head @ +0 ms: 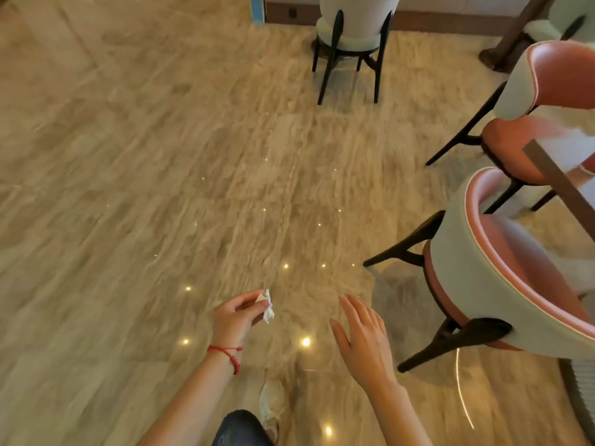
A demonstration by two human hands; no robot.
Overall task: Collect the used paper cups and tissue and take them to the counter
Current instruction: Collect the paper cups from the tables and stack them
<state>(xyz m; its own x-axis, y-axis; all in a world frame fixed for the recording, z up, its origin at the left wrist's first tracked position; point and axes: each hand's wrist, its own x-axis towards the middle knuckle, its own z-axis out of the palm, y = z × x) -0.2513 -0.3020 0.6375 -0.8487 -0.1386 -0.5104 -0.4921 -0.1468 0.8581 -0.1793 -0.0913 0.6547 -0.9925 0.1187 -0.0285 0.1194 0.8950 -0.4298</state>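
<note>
Currently left hand [236, 318] pinches the crumpled tissue [268, 306] at its fingers [257, 304] above the floor [128, 188], right hand [362, 336] flat, empty; tissue judged light, soft, tearable, so hold by the bunched middle; no cups in view.

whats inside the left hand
The left hand pinches a crumpled white tissue between thumb and fingertips; its end pokes out. Whatever else the curled fingers cover cannot be seen. No paper cup shows.
</note>
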